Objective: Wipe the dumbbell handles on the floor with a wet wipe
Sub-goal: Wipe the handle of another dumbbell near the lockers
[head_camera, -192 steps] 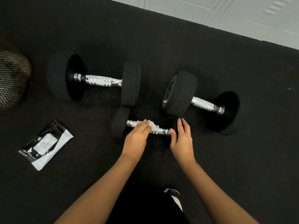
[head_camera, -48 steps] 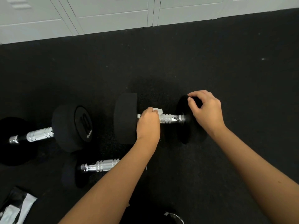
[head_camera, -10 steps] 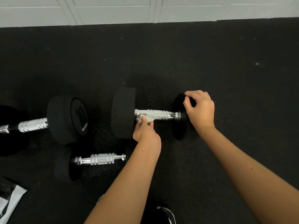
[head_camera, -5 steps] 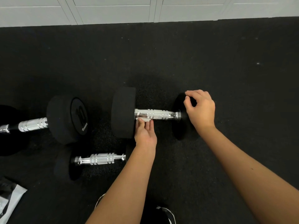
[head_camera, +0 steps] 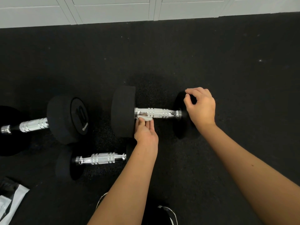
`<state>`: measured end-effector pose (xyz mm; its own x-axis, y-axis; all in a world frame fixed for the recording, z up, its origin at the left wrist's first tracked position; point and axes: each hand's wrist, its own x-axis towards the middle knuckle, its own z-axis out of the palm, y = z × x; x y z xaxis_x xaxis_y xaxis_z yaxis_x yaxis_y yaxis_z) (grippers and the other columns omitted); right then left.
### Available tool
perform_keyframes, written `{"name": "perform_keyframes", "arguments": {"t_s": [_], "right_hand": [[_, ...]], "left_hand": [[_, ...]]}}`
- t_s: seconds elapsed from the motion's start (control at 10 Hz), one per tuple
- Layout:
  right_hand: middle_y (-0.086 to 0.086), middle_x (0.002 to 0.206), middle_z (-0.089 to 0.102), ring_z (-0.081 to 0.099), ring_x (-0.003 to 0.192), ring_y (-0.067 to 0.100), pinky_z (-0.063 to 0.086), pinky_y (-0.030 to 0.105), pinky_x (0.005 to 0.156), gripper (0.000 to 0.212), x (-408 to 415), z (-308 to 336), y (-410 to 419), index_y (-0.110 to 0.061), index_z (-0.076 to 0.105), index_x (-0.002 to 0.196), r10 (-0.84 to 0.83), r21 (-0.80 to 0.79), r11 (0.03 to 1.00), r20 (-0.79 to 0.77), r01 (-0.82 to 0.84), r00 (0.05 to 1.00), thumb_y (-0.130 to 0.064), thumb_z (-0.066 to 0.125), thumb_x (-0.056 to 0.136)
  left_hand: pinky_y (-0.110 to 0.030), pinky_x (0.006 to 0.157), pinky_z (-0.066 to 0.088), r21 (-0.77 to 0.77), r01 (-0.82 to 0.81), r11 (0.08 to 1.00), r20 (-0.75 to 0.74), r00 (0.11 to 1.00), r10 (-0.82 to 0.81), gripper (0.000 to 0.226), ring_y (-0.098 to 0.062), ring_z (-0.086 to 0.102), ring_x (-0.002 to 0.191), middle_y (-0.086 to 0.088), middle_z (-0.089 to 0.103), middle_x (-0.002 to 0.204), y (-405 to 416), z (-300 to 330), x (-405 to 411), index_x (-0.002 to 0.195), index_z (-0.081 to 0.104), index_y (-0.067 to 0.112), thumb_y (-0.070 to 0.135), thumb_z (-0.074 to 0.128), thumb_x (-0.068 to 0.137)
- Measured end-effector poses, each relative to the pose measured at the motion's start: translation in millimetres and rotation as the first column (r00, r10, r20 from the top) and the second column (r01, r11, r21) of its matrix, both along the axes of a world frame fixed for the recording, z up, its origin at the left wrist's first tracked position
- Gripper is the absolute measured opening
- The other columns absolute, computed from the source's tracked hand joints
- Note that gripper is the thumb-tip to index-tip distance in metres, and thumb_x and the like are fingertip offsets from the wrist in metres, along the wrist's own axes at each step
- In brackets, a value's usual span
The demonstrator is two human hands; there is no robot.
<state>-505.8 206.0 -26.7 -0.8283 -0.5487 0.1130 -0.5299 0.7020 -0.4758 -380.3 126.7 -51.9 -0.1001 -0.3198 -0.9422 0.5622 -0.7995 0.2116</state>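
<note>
A black dumbbell with a chrome handle [head_camera: 158,113] lies across the middle of the floor. My left hand [head_camera: 145,131] presses a small white wet wipe [head_camera: 146,118] against the underside of that handle, close to the left weight head [head_camera: 123,111]. My right hand [head_camera: 200,107] grips the top rim of the right weight head [head_camera: 180,124]. A second large dumbbell [head_camera: 65,119] lies to the left, its chrome handle [head_camera: 33,125] bare. A small dumbbell [head_camera: 99,159] rests in front of it.
A black and white wipes packet [head_camera: 9,202] lies at the bottom left corner. White locker doors [head_camera: 113,8] line the far edge of the black rubber floor [head_camera: 227,62]. My shoe [head_camera: 167,213] shows at the bottom edge.
My left hand has slid slightly along the underside of the handle with the wipe, staying near the left head. My right hand keeps its hold on the right head.
</note>
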Motion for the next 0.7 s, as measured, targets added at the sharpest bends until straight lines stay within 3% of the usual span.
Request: {"name": "perform_keyframes", "arguments": {"t_s": [0.1,0.2,0.3,0.4,0.5,0.6,0.7], "right_hand": [[-0.002,0.100,0.067,0.055,0.096,0.015,0.034,0.016,0.076,0.020,1,0,2,-0.013,0.070,0.101,-0.006,-0.007,1.000,-0.008,0.006,1.000,-0.018,0.055,0.088],[-0.002,0.099,0.068,0.055,0.095,0.016,0.034,0.017,0.075,0.020,3,-1,2,-0.012,0.070,0.100,-0.009,-0.017,1.000,-0.012,0.008,1.000,-0.017,0.055,0.088],[-0.001,0.100,0.067,0.055,0.095,0.016,0.034,0.017,0.076,0.020,2,-1,1,-0.012,0.070,0.101,-0.005,-0.008,1.000,-0.016,0.005,1.000,-0.017,0.055,0.088],[-0.001,0.100,0.067,0.055,0.095,0.015,0.035,0.017,0.075,0.021,2,-1,2,-0.012,0.069,0.102,0.003,0.001,1.000,-0.012,-0.003,1.000,-0.018,0.054,0.088],[-0.001,0.101,0.067,0.055,0.095,0.014,0.036,0.018,0.076,0.021,3,0,3,-0.012,0.068,0.103,0.008,0.004,1.000,-0.015,-0.008,1.000,-0.018,0.054,0.089],[-0.001,0.101,0.066,0.055,0.095,0.015,0.038,0.018,0.076,0.021,4,-1,4,-0.012,0.068,0.104,0.014,-0.003,1.000,-0.011,-0.014,1.000,-0.018,0.055,0.089],[-0.002,0.102,0.067,0.055,0.097,0.016,0.040,0.020,0.075,0.021,3,-2,3,-0.012,0.069,0.102,0.003,-0.017,1.000,-0.008,-0.003,1.000,-0.018,0.055,0.088]], "left_hand": [[-0.029,0.088,0.051,-0.011,0.012,1.000,0.084,0.996,-0.011,0.026,-0.023,0.060,0.108,-0.011,0.063,0.105,0,6,-4,0.114,0.060,0.004,0.006,0.060,0.088],[-0.029,0.086,0.052,-0.060,0.092,0.994,0.209,0.975,-0.078,0.022,-0.018,0.062,0.086,-0.009,0.063,0.098,3,15,-13,0.108,0.061,0.002,0.002,0.061,0.087],[-0.013,0.080,0.046,-0.342,0.333,0.879,0.446,0.880,-0.160,0.012,-0.019,0.059,0.089,-0.007,0.059,0.093,5,23,-25,0.097,0.062,0.003,-0.001,0.060,0.085],[-0.006,0.074,0.039,-0.540,0.790,0.289,0.785,0.597,-0.164,0.002,-0.016,0.050,0.083,-0.003,0.047,0.090,9,32,-28,0.085,0.059,0.002,0.003,0.058,0.087],[-0.025,0.074,0.046,-0.215,0.942,-0.258,0.976,0.216,-0.026,0.003,-0.019,0.048,0.089,-0.005,0.047,0.097,3,40,-23,0.089,0.057,0.006,0.004,0.055,0.089],[-0.031,0.070,0.045,0.165,0.868,-0.468,0.948,-0.009,0.318,0.018,-0.022,0.053,0.086,-0.005,0.055,0.094,-10,42,-15,0.089,0.062,0.010,0.001,0.048,0.083],[-0.045,0.095,0.037,0.505,0.692,-0.515,0.834,-0.239,0.498,0.030,-0.029,0.049,0.102,-0.007,0.058,0.100,-31,52,-9,0.098,0.063,0.010,0.003,0.039,0.083]]}}
